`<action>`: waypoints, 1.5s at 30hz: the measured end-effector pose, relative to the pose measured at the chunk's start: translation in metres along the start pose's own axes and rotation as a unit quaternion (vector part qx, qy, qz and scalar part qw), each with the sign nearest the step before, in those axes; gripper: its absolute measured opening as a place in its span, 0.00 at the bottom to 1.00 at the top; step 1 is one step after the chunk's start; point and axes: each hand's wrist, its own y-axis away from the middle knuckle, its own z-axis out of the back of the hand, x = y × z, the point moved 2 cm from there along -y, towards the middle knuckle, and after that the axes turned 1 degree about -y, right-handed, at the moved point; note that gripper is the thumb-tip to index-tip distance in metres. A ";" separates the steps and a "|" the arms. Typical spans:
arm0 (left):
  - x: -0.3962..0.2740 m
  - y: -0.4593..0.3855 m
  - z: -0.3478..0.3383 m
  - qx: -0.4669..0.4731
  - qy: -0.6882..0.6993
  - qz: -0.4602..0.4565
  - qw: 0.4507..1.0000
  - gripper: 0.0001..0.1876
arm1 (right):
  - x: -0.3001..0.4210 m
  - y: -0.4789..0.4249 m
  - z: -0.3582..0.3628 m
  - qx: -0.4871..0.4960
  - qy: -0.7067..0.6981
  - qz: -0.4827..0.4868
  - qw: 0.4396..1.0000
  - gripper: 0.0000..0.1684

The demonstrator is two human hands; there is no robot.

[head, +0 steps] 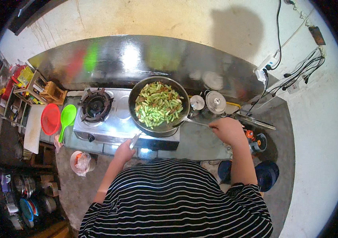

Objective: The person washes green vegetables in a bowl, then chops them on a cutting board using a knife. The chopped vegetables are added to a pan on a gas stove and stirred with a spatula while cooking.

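A dark metal wok (pixel 159 104) full of chopped green vegetables (pixel 158 105) with some brown pieces is over the right side of a steel two-burner gas stove (pixel 118 131). My left hand (pixel 124 152), at the stove's front edge, is closed around a shiny metal handle (pixel 134 140) that rises towards the wok's near rim; what its far end is, I cannot tell. My right hand (pixel 227 129) grips a long thin metal handle (pixel 198 122) at the wok's right side. The burner under the wok is hidden.
The left burner (pixel 96 105) holds nothing. Lidded metal pots (pixel 215 102) stand right of the wok. A red basket (pixel 50 119), a green ladle (pixel 67 116) and a white cutting board (pixel 33 128) lie left of the stove. A bin (pixel 81 163) stands below; a power strip (pixel 266 67) hangs at right.
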 end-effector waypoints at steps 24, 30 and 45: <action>0.009 -0.025 -0.179 0.235 0.551 0.238 0.764 0.20 | -0.045 0.002 -0.079 -0.101 -0.390 -0.046 0.914 0.18; -0.013 -0.041 -0.190 0.159 0.591 0.283 0.739 0.22 | -0.058 0.006 -0.069 -0.099 -0.392 -0.041 0.914 0.18; 0.015 -0.066 -0.253 0.126 0.813 0.313 0.474 0.21 | -0.104 -0.012 -0.083 -0.099 -0.445 0.028 0.889 0.19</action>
